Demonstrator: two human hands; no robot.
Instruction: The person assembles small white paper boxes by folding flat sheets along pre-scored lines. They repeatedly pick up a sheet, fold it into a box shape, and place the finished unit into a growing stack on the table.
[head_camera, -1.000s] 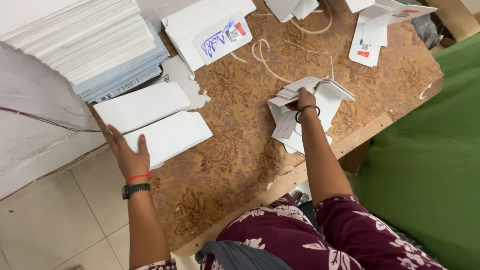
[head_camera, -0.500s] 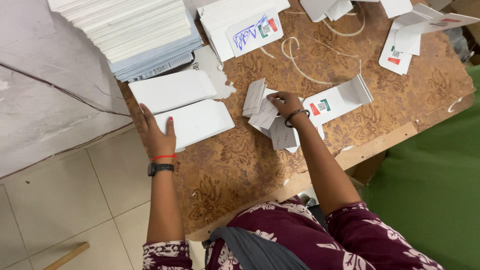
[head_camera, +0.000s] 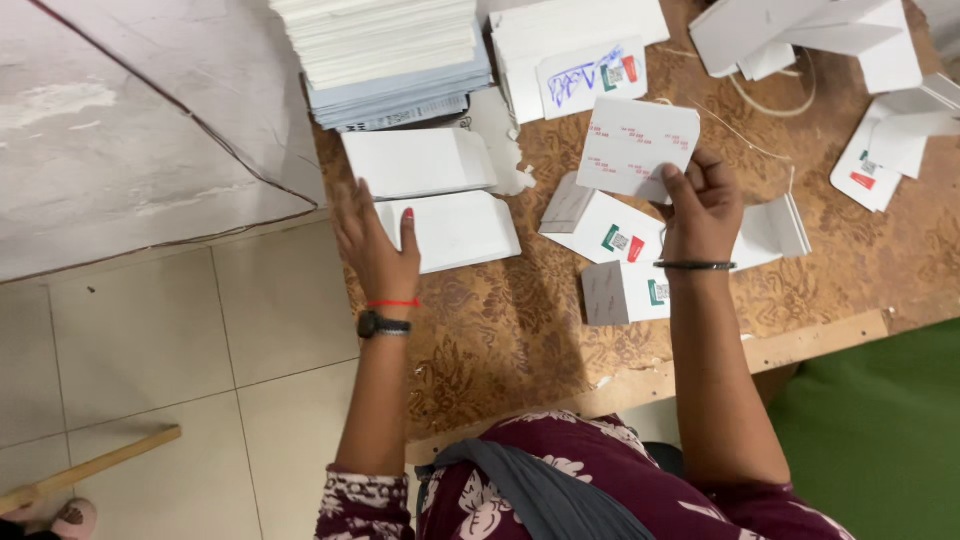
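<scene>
My right hand (head_camera: 700, 205) holds a flat white carton blank (head_camera: 636, 147) lifted a little above the brown patterned table (head_camera: 500, 320). Under and around that hand lie several more flat white cartons with red and green marks (head_camera: 610, 235). My left hand (head_camera: 375, 245) rests flat, fingers spread, at the table's left edge, its thumb on the nearer of two white folded pieces (head_camera: 455, 230); the other piece (head_camera: 418, 162) lies just beyond.
A tall stack of white and grey sheets (head_camera: 385, 55) stands at the back left, with another white pile (head_camera: 570, 50) beside it. Loose cartons and string (head_camera: 770, 95) lie at the back right. A wooden stick (head_camera: 90, 465) lies on the tiled floor, left.
My right hand has lifted one carton blank out of the pile and brought it leftward. My left hand stays on the white pieces at the table's edge. The view has shifted.
</scene>
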